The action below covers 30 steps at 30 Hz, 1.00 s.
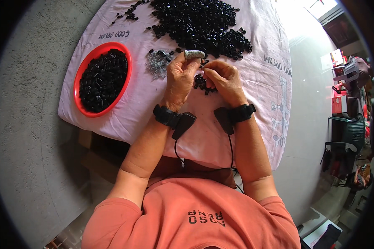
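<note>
My left hand [181, 75] is closed in a pinch, with a grey cloth cover [194, 54] over one fingertip. A small black piece [202, 62] shows at its fingertips. My right hand [225, 79] meets it there, thumb and fingers pinched together; what they grip is too small to make out. Below the fingertips lies a little heap of black pieces [200, 83], partly covered by my hands. To the left of my left hand rests a tangle of thin silvery wire-like bits [158, 63].
A large pile of small black pieces [195, 23] spreads over the far side of the pink cloth-covered table [141, 103]. At the left stands a red basin [129, 76] filled with black pieces. Cables hang from both wrist straps. Chairs [355, 130] and a person are far right.
</note>
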### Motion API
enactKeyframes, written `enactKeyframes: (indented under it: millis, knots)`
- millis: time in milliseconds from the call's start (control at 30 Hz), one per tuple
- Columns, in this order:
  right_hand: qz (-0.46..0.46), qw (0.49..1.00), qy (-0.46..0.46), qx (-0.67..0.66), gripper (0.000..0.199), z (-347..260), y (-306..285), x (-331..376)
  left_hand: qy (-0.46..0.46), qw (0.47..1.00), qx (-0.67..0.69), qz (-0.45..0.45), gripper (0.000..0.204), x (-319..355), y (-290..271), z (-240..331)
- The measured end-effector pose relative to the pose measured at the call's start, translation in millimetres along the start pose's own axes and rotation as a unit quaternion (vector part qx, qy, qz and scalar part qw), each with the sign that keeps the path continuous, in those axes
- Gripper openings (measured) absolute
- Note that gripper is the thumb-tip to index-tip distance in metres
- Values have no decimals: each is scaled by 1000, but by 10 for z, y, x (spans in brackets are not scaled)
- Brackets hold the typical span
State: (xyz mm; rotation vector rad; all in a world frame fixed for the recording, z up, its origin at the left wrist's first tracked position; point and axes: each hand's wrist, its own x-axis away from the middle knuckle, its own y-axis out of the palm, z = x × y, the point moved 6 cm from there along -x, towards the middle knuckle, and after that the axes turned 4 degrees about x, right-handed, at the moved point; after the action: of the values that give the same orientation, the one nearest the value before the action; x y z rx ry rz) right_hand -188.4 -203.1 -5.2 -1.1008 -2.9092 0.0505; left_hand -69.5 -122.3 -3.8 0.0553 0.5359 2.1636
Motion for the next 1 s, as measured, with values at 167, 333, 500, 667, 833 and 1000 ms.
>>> enactKeyframes:
  millis: [167, 333, 500, 667, 833, 1000]
  knots:
    - [-2, 1000, 2, -8, 11, -17, 2, 2, -11, 1000, -13, -8, 13, 19, 19, -7]
    - [-6, 1000, -4, -22, 13, 6, -22, -5, -5, 1000, -28, 5, 12, 37, 37, 62]
    - [-3, 1000, -7, -21, 13, 26, -28, -9, 1, 999, -37, 4, 11, 36, 21, 42]
    - [14, 999, -18, -27, 13, 22, -31, -12, -1, 999, -50, 4, 12, 31, 12, 18]
    - [38, 999, -21, -18, 12, 15, -49, -5, 28, 995, -96, -1, 11, 30, 18, 58]
    - [36, 998, -35, -39, 13, 2, -59, -16, 42, 991, -130, -10, 13, 25, 4, 59]
